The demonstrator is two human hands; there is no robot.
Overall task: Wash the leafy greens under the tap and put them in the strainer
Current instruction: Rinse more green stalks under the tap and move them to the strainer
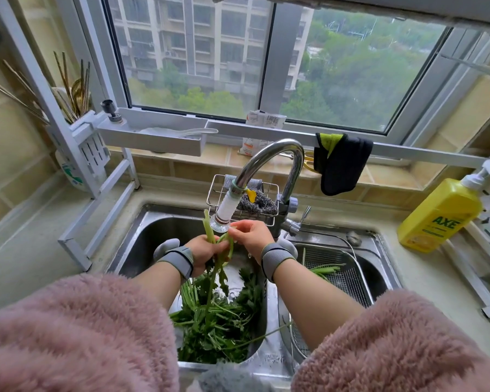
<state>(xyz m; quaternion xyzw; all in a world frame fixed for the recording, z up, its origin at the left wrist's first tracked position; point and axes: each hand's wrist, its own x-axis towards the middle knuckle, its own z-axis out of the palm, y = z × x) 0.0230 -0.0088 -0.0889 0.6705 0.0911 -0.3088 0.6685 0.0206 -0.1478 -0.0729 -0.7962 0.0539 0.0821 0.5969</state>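
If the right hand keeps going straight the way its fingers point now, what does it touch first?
Most likely the white filter nozzle on the chrome tap: the right hand points up-left, fingers pinching the green stalk just beside the nozzle's outlet. Depth is unclear, so it might pass just under it.

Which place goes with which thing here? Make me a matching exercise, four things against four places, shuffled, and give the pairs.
Things:
1. dish soap bottle
2. steel wool scrubber
3. dark cloth
4. pile of leafy greens

Places:
A. in the left sink basin
B. hanging over the white rail below the window
C. on the counter right of the sink
D. in the wire rack behind the tap

Pairs: 1-C, 2-D, 3-B, 4-A
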